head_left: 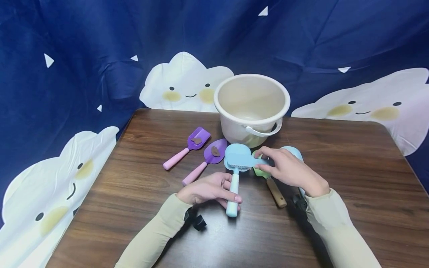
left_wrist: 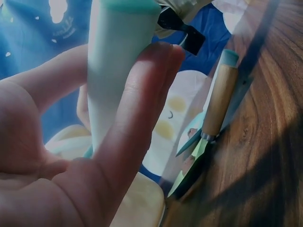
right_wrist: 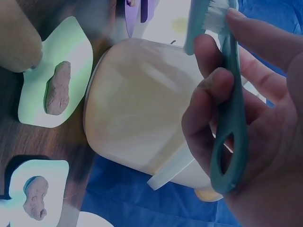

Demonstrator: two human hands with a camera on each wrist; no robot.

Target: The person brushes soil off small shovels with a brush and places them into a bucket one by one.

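My left hand (head_left: pixel 209 188) holds a small light blue toy shovel (head_left: pixel 232 186) by its pale mint handle, thumb and fingers around it. In my right hand (head_left: pixel 293 169) is a blue brush (right_wrist: pixel 232 104), pinched along its handle, which has a long hole at the end. The brush's white bristles (right_wrist: pixel 217 14) face the shovel's blade (head_left: pixel 237 148) and appear to touch it. Below the right hand lie a green trowel (right_wrist: pixel 80 56) with a wooden handle (head_left: pixel 276 192) and another light blue shovel (head_left: pixel 294 152). Each carries a brown lump, seen in the right wrist view.
A white bucket (head_left: pixel 231 128) with a lowered handle stands behind the hands. Left of it lie a purple square-ended shovel (head_left: pixel 202 133) and a purple rounded shovel (head_left: pixel 219 145), both with pink handles and brown lumps. A blue cloud-print cloth (head_left: pixel 100 56) hangs behind the wooden table (head_left: pixel 140 149).
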